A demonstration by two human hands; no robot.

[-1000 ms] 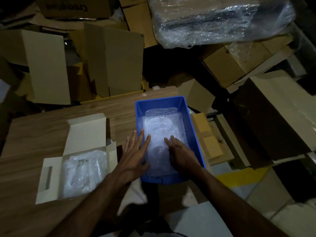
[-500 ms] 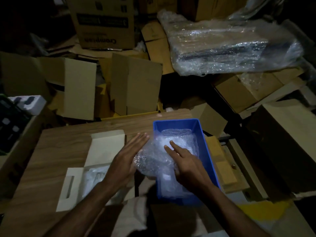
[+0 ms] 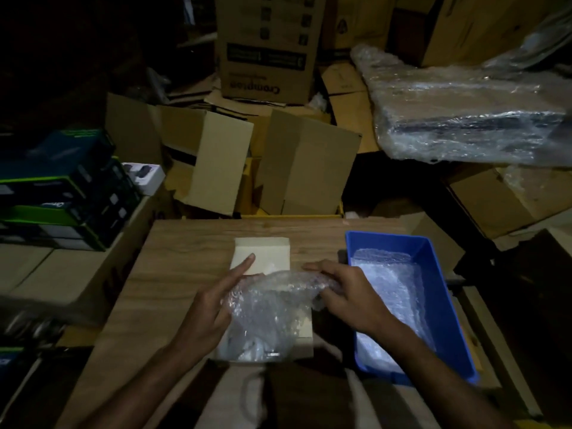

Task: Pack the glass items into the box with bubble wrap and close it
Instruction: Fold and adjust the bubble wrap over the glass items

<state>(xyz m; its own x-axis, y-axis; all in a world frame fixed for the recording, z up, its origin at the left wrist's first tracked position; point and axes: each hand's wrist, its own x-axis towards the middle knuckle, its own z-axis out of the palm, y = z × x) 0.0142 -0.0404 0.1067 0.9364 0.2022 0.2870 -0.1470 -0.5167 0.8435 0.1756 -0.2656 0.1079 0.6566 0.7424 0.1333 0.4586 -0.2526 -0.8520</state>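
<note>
**Soft wrap over glass: how we should hold it**

We have a sheet of bubble wrap [image 3: 272, 300] held over the open white box [image 3: 263, 264], which sits on the wooden surface [image 3: 185, 252] just left of the blue bin [image 3: 439, 274]. Our right hand [image 3: 349, 300] has its fingers and thumb curled onto the right edge of the sheet, pinching it. Our left hand [image 3: 213, 308] lies along the left edge with the fingers nearly straight, pressing more than gripping; the forefinger points out over the box's raised flap. Through the film we can make out pale wrapped shapes in the box, but the light is too dim to say what they are or whether bare glass shows.

We judge the wrap to be very light, limp and a little slippery: it sags between our two hands and will fold wherever it is not held. Holding it by two opposite edges, as now, seems the best way to keep it spread. It will not carry any weight, so nothing should be lifted by the film alone.

The glass we take to be heavier, rigid and breakable. If we shift it, we would cup it from below through the padding and keep pieces from knocking together. More wrap lies in the bin, near at hand if we need it
</note>
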